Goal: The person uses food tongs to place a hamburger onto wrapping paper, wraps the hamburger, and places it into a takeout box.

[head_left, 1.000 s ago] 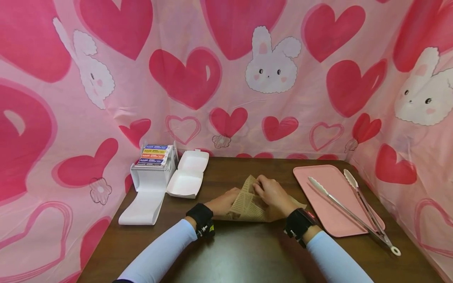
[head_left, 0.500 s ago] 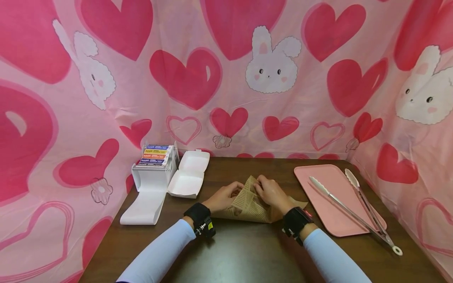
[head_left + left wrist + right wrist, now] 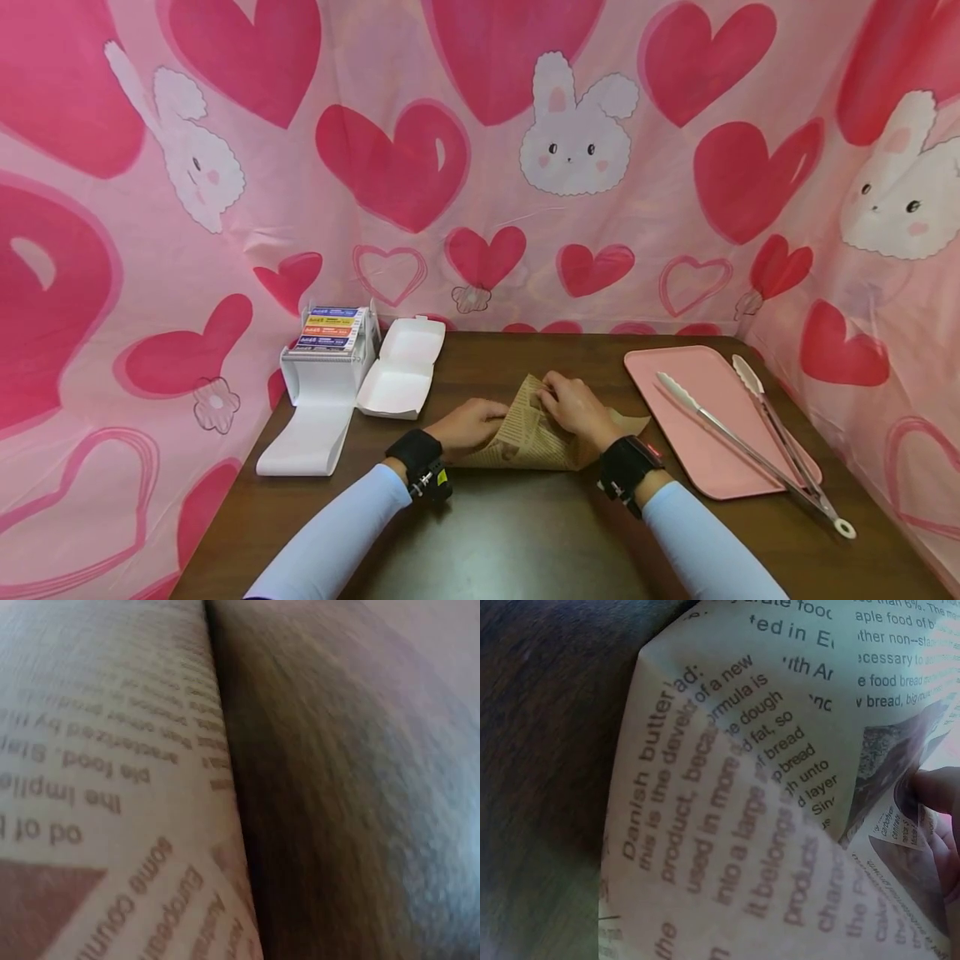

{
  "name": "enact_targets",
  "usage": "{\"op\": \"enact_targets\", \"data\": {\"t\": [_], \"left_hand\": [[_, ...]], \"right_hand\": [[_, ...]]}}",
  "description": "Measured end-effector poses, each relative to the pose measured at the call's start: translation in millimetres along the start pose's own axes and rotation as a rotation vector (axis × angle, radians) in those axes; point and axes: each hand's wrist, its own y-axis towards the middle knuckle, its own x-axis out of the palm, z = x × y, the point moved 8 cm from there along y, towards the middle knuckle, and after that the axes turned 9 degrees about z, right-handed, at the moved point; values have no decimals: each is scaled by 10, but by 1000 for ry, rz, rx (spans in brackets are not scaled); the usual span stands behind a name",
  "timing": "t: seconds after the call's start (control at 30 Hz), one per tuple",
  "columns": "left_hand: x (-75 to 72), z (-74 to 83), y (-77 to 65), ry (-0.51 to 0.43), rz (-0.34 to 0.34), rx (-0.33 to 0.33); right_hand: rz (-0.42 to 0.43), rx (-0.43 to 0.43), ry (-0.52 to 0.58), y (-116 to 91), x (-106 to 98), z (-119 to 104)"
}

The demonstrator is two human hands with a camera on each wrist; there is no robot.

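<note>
A sheet of brown paper [image 3: 532, 446] printed like newspaper lies folded on the table, its upper corner raised to a peak. My right hand [image 3: 579, 408] pinches this raised part near the top; in the right wrist view the fingers [image 3: 939, 796] grip the paper at the right edge. At the left side of the paper is my left hand [image 3: 467, 427], its fingers pointing right to the paper's edge, with the tips partly behind it. In the left wrist view printed paper [image 3: 112, 772] fills the left side, and no fingers show. Whatever the folds may cover is hidden.
An open white takeout box [image 3: 397, 387] stands at the back left beside a white dispenser [image 3: 326, 354] with colourful labels and a paper strip hanging out. On the right, metal tongs [image 3: 735, 442] lie across a pink tray [image 3: 675, 367]. Pink heart-patterned cloth [image 3: 390, 275] hangs behind.
My left hand lifted off the paper's left side with bent fingers, then came down again with fingers straighter toward the edge. My right hand keeps its pinch in about the same place.
</note>
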Motion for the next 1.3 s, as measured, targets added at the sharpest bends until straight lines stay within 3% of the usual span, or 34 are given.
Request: {"op": "enact_targets", "data": {"t": [0.13, 0.3, 0.4, 0.6, 0.73, 1.0, 1.1, 1.3], "left_hand": [[-81, -51, -8, -131, 65, -150], [-81, 59, 25, -37, -16, -167], [-27, 146, 53, 77, -93, -115], [79, 305, 59, 360, -154, 41], [152, 351, 36, 496, -161, 120], [238, 418, -19, 653, -143, 239], [252, 450, -39, 752, -132, 295], [304, 451, -56, 911, -128, 350]], "right_hand": [[-7, -4, -3, 23, 14, 10], [-6, -3, 6, 40, 8, 31], [-2, -20, 15, 43, 2, 38], [5, -52, 48, 35, -7, 54], [-11, -41, 70, 29, 22, 75], [-12, -30, 69, 20, 37, 121], [-17, -27, 66, 27, 51, 154], [-31, 0, 83, 49, 68, 230]]}}
